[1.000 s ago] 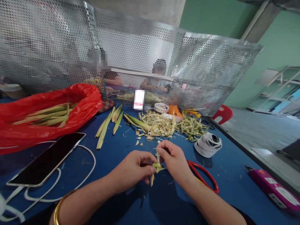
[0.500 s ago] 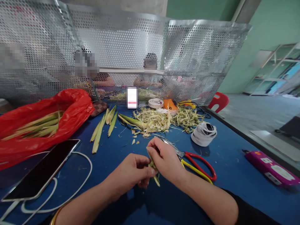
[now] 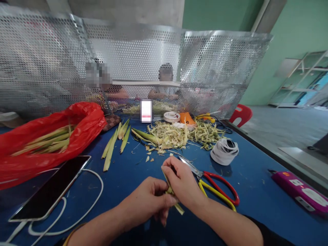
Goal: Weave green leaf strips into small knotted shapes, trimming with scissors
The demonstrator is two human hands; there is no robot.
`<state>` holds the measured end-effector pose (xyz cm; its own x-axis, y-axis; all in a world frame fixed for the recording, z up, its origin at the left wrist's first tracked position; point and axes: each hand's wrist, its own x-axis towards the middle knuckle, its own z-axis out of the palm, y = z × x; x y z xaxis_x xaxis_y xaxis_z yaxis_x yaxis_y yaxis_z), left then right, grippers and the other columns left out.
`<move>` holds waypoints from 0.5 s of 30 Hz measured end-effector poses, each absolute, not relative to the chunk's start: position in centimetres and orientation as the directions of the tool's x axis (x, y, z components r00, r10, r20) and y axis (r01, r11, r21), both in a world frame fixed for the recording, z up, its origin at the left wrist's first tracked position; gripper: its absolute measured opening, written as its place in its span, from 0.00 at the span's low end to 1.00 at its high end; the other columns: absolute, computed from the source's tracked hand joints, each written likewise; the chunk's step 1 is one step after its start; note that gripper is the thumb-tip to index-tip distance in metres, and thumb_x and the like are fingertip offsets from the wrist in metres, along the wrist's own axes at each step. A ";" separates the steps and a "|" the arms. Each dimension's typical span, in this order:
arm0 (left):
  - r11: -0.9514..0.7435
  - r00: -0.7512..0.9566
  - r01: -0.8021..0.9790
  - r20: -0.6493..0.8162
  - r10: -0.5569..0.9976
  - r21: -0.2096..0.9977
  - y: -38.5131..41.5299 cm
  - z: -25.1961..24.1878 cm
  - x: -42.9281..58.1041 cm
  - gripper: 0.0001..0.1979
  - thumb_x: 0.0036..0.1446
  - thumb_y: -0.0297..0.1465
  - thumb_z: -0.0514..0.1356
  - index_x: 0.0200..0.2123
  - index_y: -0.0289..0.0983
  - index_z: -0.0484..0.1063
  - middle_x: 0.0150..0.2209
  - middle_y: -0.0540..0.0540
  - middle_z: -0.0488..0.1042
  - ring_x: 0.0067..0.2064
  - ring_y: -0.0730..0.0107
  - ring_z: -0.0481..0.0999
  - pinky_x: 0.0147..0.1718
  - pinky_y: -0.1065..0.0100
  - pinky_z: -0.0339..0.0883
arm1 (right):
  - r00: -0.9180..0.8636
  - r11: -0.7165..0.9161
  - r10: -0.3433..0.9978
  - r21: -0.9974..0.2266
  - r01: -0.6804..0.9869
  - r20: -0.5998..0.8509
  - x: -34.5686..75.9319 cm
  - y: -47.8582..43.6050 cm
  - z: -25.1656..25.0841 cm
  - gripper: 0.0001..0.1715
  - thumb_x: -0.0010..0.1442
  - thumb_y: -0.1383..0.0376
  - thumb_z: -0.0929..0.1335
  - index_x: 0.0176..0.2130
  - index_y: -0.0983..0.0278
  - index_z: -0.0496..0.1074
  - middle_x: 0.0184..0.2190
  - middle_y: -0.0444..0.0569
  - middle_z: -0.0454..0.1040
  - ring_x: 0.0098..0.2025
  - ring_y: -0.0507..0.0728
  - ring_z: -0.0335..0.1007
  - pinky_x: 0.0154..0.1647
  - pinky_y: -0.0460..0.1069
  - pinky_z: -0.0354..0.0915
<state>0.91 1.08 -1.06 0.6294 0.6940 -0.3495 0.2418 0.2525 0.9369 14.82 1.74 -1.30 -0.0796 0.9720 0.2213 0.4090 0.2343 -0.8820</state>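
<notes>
My left hand (image 3: 153,196) pinches a pale green plant strip (image 3: 178,207) between thumb and fingers, low over the blue table. Just above it, my right hand (image 3: 176,177) is closed around the upper part of the same strip. Part of the strip is hidden by my fingers, and its lower end pokes out below them. Scissors (image 3: 200,172) with one red and one yellow handle lie beside and partly behind my right hand. Beyond both hands sits a heap of shredded plant strips (image 3: 169,135), with long green leaf pieces (image 3: 111,147) to its left.
A red plastic bag (image 3: 87,116) of stalks and a cabled phone (image 3: 51,188) lie left. To the right are a white tape roll (image 3: 224,152) and a purple power strip (image 3: 299,191). A perforated screen (image 3: 143,51) stands behind, with people beyond it.
The whole view has shifted slightly, so things sit a little lower and mostly farther right. More of the strip's lower end now sticks out below my fingers. Both hands keep their hold.
</notes>
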 end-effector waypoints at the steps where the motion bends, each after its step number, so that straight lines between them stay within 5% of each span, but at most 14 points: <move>1: 0.254 0.629 0.233 -0.344 0.697 0.939 1.1 -1.1 1.0 0.14 0.49 0.40 0.59 0.21 0.36 0.65 0.15 0.54 0.67 0.16 0.78 0.67 0.18 0.76 0.55 | -0.082 0.230 0.973 -0.890 0.394 0.215 14.8 1.8 -1.4 0.08 0.59 0.66 0.61 0.27 0.62 0.62 0.22 0.39 0.61 0.26 0.50 0.57 0.27 0.44 0.54; 9: 0.295 0.648 0.168 -0.331 0.686 0.941 0.7 -0.8 1.1 0.21 0.51 0.44 0.54 0.15 0.34 0.65 0.15 0.51 0.67 0.15 0.78 0.66 0.16 0.75 0.53 | -0.113 0.230 0.971 -0.944 0.235 0.209 14.6 2.0 -1.2 0.11 0.58 0.62 0.62 0.26 0.63 0.62 0.20 0.39 0.58 0.23 0.49 0.54 0.23 0.44 0.54; 15: 0.308 0.587 0.163 -0.343 0.733 0.937 0.6 -1.0 1.3 0.15 0.45 0.38 0.59 0.15 0.35 0.64 0.12 0.54 0.65 0.14 0.78 0.64 0.17 0.74 0.54 | -0.136 0.239 0.968 -0.937 0.255 0.209 14.6 1.6 -1.3 0.11 0.58 0.62 0.63 0.26 0.64 0.63 0.20 0.39 0.58 0.23 0.49 0.54 0.22 0.43 0.53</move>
<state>1.34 0.58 -0.98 0.5870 0.7331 -0.3434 0.1634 0.3082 0.9372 14.57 1.61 -1.33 -0.1362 0.9683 0.2094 0.2552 0.2385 -0.9370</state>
